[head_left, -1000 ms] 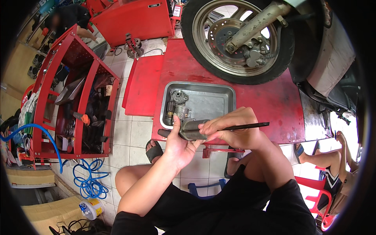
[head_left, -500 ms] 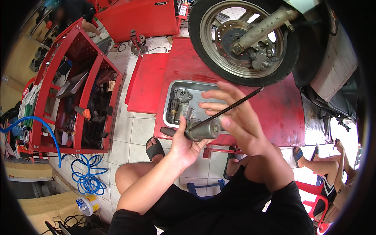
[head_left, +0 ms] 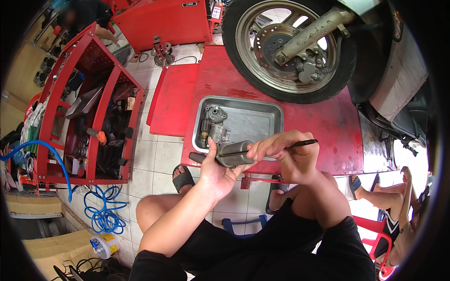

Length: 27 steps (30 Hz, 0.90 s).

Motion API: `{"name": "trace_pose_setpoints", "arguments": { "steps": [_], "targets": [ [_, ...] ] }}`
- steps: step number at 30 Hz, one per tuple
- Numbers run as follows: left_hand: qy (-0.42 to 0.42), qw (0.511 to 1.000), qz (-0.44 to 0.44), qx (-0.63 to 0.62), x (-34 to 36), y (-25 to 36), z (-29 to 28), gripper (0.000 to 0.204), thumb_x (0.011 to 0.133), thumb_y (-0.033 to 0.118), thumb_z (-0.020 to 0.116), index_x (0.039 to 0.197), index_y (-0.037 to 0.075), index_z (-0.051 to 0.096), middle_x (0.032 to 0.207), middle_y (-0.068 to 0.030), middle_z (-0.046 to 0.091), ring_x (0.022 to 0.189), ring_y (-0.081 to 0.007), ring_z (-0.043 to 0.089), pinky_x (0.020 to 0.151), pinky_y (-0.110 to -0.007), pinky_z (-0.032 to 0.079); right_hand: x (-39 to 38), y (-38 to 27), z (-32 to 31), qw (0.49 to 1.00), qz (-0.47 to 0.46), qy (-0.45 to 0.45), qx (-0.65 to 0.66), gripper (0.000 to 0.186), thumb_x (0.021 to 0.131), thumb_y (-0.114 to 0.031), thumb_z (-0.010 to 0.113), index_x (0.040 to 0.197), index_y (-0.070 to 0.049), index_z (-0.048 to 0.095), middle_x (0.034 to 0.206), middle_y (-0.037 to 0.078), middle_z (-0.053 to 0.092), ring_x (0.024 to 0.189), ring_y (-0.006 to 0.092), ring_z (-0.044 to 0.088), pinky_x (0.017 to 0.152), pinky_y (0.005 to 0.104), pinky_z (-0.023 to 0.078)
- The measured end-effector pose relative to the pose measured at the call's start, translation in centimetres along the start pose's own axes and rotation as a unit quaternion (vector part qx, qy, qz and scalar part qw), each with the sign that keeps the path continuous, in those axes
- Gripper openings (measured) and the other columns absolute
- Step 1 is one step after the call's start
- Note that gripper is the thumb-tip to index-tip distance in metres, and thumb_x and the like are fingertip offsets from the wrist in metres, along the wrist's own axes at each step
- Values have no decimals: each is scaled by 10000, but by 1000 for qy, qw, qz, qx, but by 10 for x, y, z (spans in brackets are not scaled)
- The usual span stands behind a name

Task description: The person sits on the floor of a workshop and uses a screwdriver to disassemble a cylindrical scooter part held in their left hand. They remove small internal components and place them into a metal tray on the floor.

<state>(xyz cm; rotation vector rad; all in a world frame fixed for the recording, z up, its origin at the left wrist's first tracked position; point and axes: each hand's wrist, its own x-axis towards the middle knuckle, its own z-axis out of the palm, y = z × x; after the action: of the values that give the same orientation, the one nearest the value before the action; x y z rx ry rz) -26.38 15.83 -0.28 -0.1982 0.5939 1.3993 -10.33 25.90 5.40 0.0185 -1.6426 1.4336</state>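
My left hand is wrapped from below around a grey metal cylinder, which looks like a motor housing. Out past its fingers on the left sticks a dark tapered piece; I cannot tell whether it belongs to the cylinder. The fingers of my right hand are closed on a thin dark rod that lies across the cylinder's side. Just beyond both hands is a metal tray, with a wire-wound armature, a metal cylinder and a cast end cover at its left.
The tray stands on a red lift platform under a motorbike front wheel. A red tool trolley and a coiled blue hose are at left. Another person's arm shows at right, a further person far left.
My right hand, open with fingers spread before, has closed on the rod. The rod's free end has swung down to lie flatter. My left hand keeps its hold on the motor housing.
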Motion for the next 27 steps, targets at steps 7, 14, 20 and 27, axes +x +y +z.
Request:
{"name": "trace_pose_setpoints", "arguments": {
  "steps": [7,14,20,27],
  "targets": [
    [33,999,11,4,-7,0,6,779,1005,623,276,1326,-70,428,1320,-224,552,1266,-354,537,1132,-470,431,-5,3,10,999,-24,38,-11,98,962,28,576,938,123,580,814,222,694,846,336,729,817,479,608],
    [22,997,61,38,-6,6,5,755,1018,605,272,1380,-46,396,1397,-216,493,1304,-336,508,1137,-506,427,0,1,15,999,-18,42,8,165,978,-23,583,938,137,579,871,245,698,880,341,724,834,455,599],
    [3,996,86,21,-4,19,13,735,1001,623,337,1383,1,417,1376,-192,513,1294,-397,500,1131,-530,426,23,-20,-19,973,-64,202,95,257,1074,-197,427,1166,34,491,885,177,673,878,320,712,832,436,592],
    [13,979,193,-62,-6,69,1,710,982,622,423,1310,-5,485,1323,-269,518,1265,-511,472,1044,-528,510,21,13,-54,951,157,245,-103,244,1057,-217,477,1108,-26,619,721,68,611,687,209,659,633,318,542]
  ]
}}
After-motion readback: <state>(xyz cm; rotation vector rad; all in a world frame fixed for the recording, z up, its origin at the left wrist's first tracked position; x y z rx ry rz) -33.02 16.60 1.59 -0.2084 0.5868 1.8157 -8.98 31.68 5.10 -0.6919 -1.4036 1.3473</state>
